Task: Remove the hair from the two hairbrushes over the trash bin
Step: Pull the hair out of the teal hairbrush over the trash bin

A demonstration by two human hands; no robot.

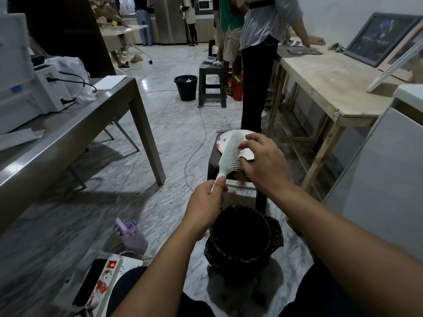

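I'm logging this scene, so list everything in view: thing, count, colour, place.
hairbrush: one, pale mint, held above the stool
trash bin: one, black liner, on the floor below the hands
stool: one, dark, behind the bin
plate: one, white with coloured marks, on the stool
water bottle: one, lilac, floor at left
power strip: one, white, red switch lit, lower left
far bin: one, black, mid-floor
bucket: one, red, beside the far stool
left hand: grips the brush handle
right hand: fingers at the bristles
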